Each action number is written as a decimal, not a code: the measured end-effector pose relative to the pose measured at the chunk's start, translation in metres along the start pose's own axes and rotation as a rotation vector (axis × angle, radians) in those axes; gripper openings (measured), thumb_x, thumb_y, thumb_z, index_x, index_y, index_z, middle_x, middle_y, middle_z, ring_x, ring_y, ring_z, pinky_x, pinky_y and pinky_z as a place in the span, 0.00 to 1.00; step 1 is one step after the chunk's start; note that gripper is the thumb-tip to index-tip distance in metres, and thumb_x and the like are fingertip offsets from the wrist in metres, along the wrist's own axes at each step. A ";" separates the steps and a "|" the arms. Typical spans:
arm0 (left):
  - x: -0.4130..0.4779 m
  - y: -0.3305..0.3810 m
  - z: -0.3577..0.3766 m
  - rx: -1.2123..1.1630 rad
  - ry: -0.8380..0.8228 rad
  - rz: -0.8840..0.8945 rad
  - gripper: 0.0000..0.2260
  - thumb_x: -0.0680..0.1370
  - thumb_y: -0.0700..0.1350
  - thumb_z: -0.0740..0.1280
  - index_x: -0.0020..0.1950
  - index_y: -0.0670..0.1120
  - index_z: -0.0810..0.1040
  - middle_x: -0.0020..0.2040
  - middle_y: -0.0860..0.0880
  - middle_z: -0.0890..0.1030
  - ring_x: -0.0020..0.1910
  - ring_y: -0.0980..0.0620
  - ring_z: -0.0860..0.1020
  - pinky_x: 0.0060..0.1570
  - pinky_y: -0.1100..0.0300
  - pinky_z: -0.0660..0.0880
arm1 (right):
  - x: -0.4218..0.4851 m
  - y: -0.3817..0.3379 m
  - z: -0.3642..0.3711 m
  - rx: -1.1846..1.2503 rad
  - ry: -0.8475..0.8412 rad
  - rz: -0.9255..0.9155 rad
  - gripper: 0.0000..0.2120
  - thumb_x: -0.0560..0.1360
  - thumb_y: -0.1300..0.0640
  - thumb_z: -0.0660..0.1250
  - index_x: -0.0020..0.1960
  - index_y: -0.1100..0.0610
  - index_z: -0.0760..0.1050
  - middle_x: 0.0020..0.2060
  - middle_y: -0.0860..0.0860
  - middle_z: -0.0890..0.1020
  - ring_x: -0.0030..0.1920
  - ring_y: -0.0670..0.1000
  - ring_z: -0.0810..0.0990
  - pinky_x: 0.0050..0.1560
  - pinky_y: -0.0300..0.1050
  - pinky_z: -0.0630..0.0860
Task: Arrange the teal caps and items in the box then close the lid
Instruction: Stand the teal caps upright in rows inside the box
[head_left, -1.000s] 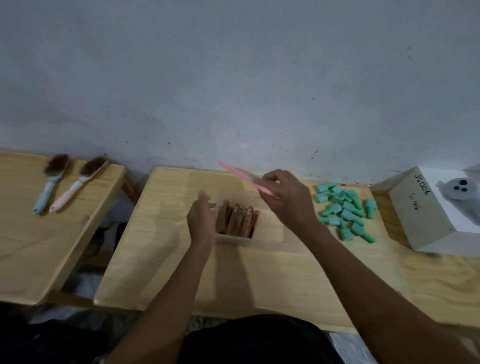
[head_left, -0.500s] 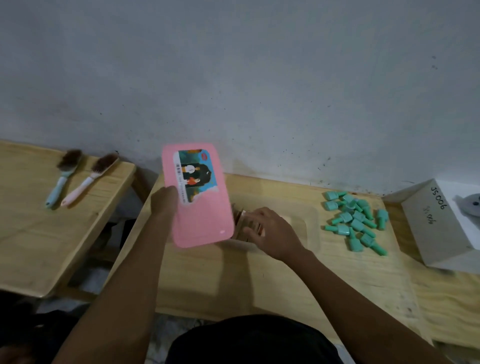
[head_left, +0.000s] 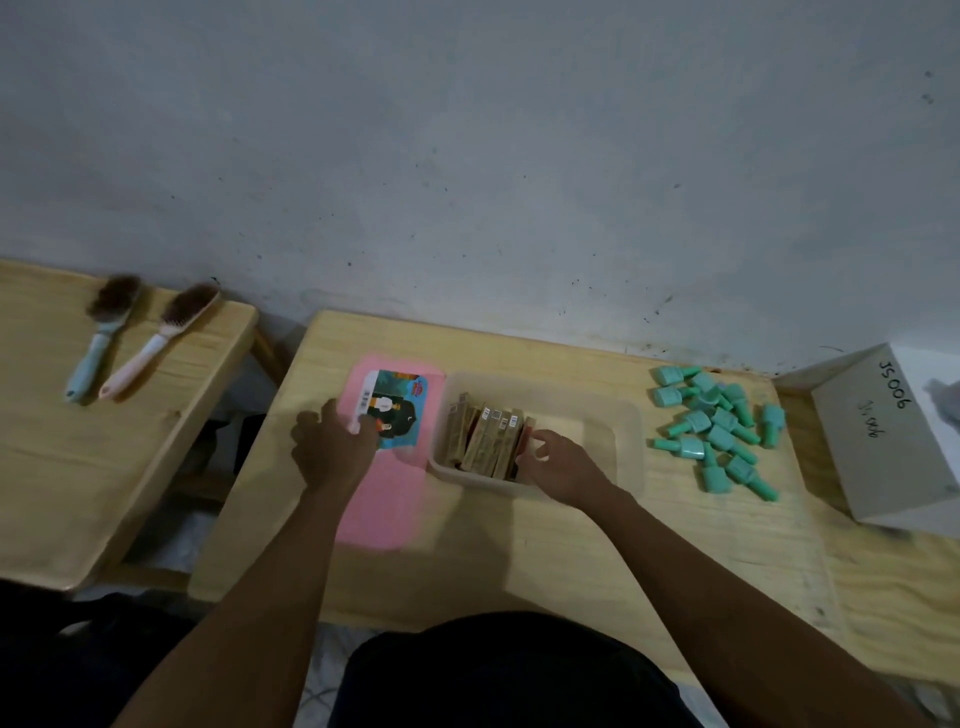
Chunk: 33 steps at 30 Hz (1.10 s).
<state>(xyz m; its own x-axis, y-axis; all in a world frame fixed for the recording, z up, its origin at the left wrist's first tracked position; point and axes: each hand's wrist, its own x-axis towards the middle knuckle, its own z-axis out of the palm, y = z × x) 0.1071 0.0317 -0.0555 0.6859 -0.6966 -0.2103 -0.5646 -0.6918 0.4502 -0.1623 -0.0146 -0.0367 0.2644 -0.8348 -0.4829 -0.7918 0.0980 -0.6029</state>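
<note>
Left hand (head_left: 332, 447) rests on the lid (head_left: 379, 504) beside the box (head_left: 631, 441); right hand (head_left: 561, 462) pinches packets (head_left: 488, 436), probably best squared tightly, leaving room for teal caps (head_left: 717, 431).

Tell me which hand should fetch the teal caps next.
Right. The teal caps lie right of the box, on the right hand's side; that hand is in the box by the packets. The left hand is on the pink lid, left of the box.
</note>
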 end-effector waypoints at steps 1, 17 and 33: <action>-0.004 0.006 0.004 -0.090 -0.025 0.052 0.23 0.77 0.54 0.63 0.68 0.43 0.71 0.62 0.38 0.73 0.60 0.38 0.73 0.57 0.46 0.72 | 0.002 -0.002 0.000 0.039 -0.008 0.011 0.21 0.79 0.52 0.62 0.70 0.57 0.68 0.60 0.54 0.77 0.61 0.56 0.76 0.55 0.46 0.71; -0.039 0.052 0.029 -0.385 -0.253 0.244 0.11 0.80 0.42 0.63 0.59 0.41 0.78 0.50 0.46 0.81 0.43 0.51 0.77 0.36 0.64 0.71 | -0.005 0.009 -0.006 0.003 0.020 0.001 0.18 0.77 0.49 0.64 0.67 0.50 0.74 0.61 0.48 0.80 0.58 0.49 0.77 0.56 0.44 0.74; -0.139 0.214 0.103 -0.344 -0.512 0.948 0.08 0.77 0.47 0.64 0.51 0.49 0.81 0.45 0.50 0.83 0.42 0.50 0.80 0.45 0.53 0.78 | -0.082 0.167 -0.093 0.060 0.564 0.381 0.14 0.76 0.51 0.65 0.60 0.47 0.77 0.56 0.44 0.81 0.48 0.46 0.79 0.49 0.44 0.74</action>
<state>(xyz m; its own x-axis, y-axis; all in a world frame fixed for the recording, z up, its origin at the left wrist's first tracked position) -0.1564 -0.0388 -0.0189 -0.2655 -0.9629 0.0480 -0.5466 0.1914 0.8153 -0.3671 0.0201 -0.0389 -0.3669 -0.8892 -0.2734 -0.7363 0.4572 -0.4988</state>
